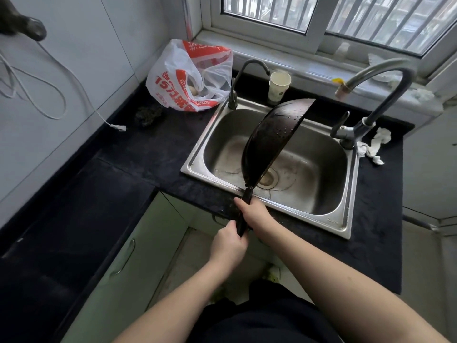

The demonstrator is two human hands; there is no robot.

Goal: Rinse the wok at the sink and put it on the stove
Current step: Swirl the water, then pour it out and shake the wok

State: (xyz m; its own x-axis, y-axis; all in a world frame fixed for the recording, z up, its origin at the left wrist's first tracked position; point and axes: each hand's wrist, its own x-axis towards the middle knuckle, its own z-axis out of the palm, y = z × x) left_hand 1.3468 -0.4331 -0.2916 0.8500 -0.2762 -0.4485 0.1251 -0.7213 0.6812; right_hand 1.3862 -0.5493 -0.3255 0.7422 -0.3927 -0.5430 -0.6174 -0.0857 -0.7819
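Note:
A black wok (269,142) is tipped on its edge over the steel sink (319,169), its wet outer side facing left and water drops on it. Its dark handle runs down toward me across the sink's front rim. My right hand (254,211) grips the upper part of the handle. My left hand (228,246) grips the handle's lower end. The large grey tap (385,95) arches over the sink's right side; no water runs from it. No stove is in view.
A smaller tap (237,80) and a paper cup (278,87) stand at the sink's back edge. A red-and-white plastic bag (188,75) and a dark scourer (148,115) lie on the black counter (138,157) at left, with a white cable (81,95). Crumpled tissue (374,147) lies at right.

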